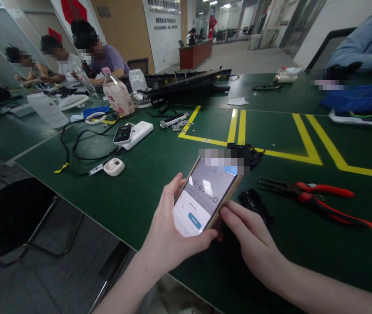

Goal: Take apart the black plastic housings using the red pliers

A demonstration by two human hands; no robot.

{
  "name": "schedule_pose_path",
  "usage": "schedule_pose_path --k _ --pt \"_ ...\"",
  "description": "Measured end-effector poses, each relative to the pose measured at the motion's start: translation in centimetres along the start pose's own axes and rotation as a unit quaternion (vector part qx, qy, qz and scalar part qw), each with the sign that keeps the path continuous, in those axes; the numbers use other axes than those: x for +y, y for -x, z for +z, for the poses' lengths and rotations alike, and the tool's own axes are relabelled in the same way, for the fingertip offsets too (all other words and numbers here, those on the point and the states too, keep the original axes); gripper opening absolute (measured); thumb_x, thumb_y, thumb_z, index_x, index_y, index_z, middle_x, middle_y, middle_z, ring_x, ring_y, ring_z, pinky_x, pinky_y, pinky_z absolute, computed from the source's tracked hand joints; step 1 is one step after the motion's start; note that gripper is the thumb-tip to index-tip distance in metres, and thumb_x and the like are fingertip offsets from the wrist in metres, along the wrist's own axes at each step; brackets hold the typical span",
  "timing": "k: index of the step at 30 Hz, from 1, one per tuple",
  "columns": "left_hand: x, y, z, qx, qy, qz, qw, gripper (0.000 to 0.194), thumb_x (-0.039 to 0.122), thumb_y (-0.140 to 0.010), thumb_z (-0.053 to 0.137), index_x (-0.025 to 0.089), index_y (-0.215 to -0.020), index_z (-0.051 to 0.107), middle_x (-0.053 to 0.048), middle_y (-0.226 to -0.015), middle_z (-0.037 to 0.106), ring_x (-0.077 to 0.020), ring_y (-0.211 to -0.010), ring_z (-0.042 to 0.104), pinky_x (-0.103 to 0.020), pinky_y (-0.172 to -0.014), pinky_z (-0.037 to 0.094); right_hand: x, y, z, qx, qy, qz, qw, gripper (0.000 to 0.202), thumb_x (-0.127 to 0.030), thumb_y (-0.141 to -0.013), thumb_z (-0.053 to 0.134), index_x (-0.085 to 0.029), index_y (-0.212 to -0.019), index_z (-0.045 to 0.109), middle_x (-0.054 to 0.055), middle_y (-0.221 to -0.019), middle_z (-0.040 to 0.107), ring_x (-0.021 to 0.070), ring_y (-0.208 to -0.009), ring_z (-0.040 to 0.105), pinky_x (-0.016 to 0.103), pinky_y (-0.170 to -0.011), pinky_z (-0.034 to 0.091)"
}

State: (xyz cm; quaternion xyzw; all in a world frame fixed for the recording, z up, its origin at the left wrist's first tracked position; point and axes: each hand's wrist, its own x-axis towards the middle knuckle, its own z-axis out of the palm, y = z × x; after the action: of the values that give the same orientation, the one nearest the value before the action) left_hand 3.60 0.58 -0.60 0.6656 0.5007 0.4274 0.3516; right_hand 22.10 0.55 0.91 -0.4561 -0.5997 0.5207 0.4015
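A phone (202, 196) with a lit screen showing large digits is held tilted over the green table (140, 187). My left hand (169, 226) is wrapped round its left side and lower edge. Fingers of my right hand (254, 240) press on the phone's right edge. Red-handled pliers (316, 198) lie to the right of the phone. Black plastic parts (254, 205) rest between phone and pliers, and more black parts (246, 155) sit just behind the phone.
On the left are a white power bank (142, 133), a small device (123, 134), a round white case (114, 167) and black cables. A bottle (117, 93), black panels (186, 85) and a blue tray (356, 99) stand farther back. Several people sit around.
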Motion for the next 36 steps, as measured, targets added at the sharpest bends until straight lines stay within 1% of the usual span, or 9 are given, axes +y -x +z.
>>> schedule_pose_path --k 3,7,13,18,22,26,31,34,36 --pt "-0.1 0.0 -0.1 -0.015 0.016 -0.001 1.000 0.103 0.038 -0.066 0.086 0.039 -0.149 0.025 -0.006 -0.146 0.044 -0.0325 -0.132 0.046 -0.051 -0.106 0.043 0.0 -0.1 0.1 0.015 -0.001 -0.007 1.000 0.040 -0.054 -0.094 0.047 -0.019 -0.080 0.062 0.004 -0.076 0.064 0.0143 -0.066 0.058 0.025 -0.062 0.051" --pt "0.0 0.1 0.2 -0.021 0.011 0.008 1.000 0.105 0.035 -0.067 0.086 0.040 -0.150 0.022 -0.005 -0.147 0.042 -0.0315 -0.134 0.045 -0.051 -0.108 0.044 0.1 -0.1 0.6 0.026 -0.022 -0.007 0.999 0.040 -0.049 -0.083 0.063 -0.018 -0.108 0.066 0.009 -0.107 0.070 0.0217 -0.091 0.068 0.036 -0.079 0.059" --pt "0.1 0.3 0.7 -0.031 -0.005 0.007 0.999 0.111 0.027 -0.065 0.084 0.041 -0.152 0.016 -0.006 -0.150 0.037 -0.0317 -0.135 0.045 -0.050 -0.107 0.046 0.4 -0.5 1.4 0.069 0.010 0.073 0.995 0.050 -0.032 -0.065 0.074 -0.018 -0.112 0.064 0.011 -0.115 0.070 0.0273 -0.103 0.069 0.039 -0.082 0.061" --pt "0.4 0.5 1.1 -0.041 -0.025 0.013 0.999 0.123 0.028 -0.064 0.084 0.041 -0.155 0.003 -0.007 -0.154 0.031 -0.0334 -0.141 0.038 -0.053 -0.110 0.043 0.3 -0.6 1.6 0.076 -0.012 0.080 0.994 0.057 -0.024 -0.064 0.072 -0.021 -0.120 0.061 0.009 -0.120 0.068 0.0267 -0.108 0.067 0.042 -0.091 0.059" --pt "0.8 1.3 1.2 -0.042 -0.002 -0.011 0.999 0.126 0.033 -0.062 0.088 0.039 -0.156 0.004 -0.008 -0.155 0.030 -0.0354 -0.142 0.036 -0.056 -0.113 0.040 0.3 -0.3 1.3 0.056 -0.078 0.058 0.994 0.054 -0.037 -0.071 0.072 -0.021 -0.121 0.060 0.010 -0.122 0.067 0.0265 -0.110 0.067 0.041 -0.090 0.059" --pt "1.0 2.2 1.2 -0.061 0.131 -0.063 0.988 0.099 0.043 -0.078 0.078 0.038 -0.154 0.016 -0.007 -0.157 0.034 -0.0348 -0.142 0.039 -0.051 -0.107 0.048 0.5 -0.2 1.1 0.076 -0.195 0.078 0.975 0.065 -0.048 -0.075 0.072 -0.022 -0.132 0.054 0.011 -0.129 0.064 0.0286 -0.113 0.065 0.043 -0.092 0.058" --pt "1.0 3.4 3.0 -0.046 0.327 -0.088 0.940 0.070 0.061 -0.092 0.054 0.032 -0.151 0.031 -0.005 -0.157 0.041 -0.0319 -0.141 0.045 -0.045 -0.106 0.053 0.1 0.8 1.5 0.102 -0.296 0.124 0.942 0.076 -0.057 -0.080 0.066 -0.028 -0.146 0.042 0.010 -0.132 0.062 0.0314 -0.110 0.067 0.046 -0.087 0.059" --pt "1.6 4.3 3.9 -0.014 0.355 -0.090 0.930 0.064 0.062 -0.097 0.039 0.032 -0.154 0.031 -0.003 -0.157 0.042 -0.0310 -0.143 0.043 -0.050 -0.112 0.048 -1.1 2.0 2.0 0.096 -0.311 0.109 0.939 0.072 -0.062 -0.081 0.058 -0.028 -0.144 0.046 0.009 -0.121 0.068 0.0314 -0.107 0.068 0.046 -0.087 0.058" --pt "2.2 4.7 4.0 -0.011 0.388 -0.079 0.918 0.058 0.058 -0.100 0.036 0.033 -0.152 0.037 0.001 -0.156 0.042 -0.0292 -0.144 0.040 -0.050 -0.117 0.042 -2.1 2.7 2.2 0.088 -0.269 0.085 0.955 0.070 -0.069 -0.084 0.047 -0.027 -0.140 0.052 0.008 -0.104 0.073 0.0309 -0.104 0.069 0.047 -0.089 0.057"
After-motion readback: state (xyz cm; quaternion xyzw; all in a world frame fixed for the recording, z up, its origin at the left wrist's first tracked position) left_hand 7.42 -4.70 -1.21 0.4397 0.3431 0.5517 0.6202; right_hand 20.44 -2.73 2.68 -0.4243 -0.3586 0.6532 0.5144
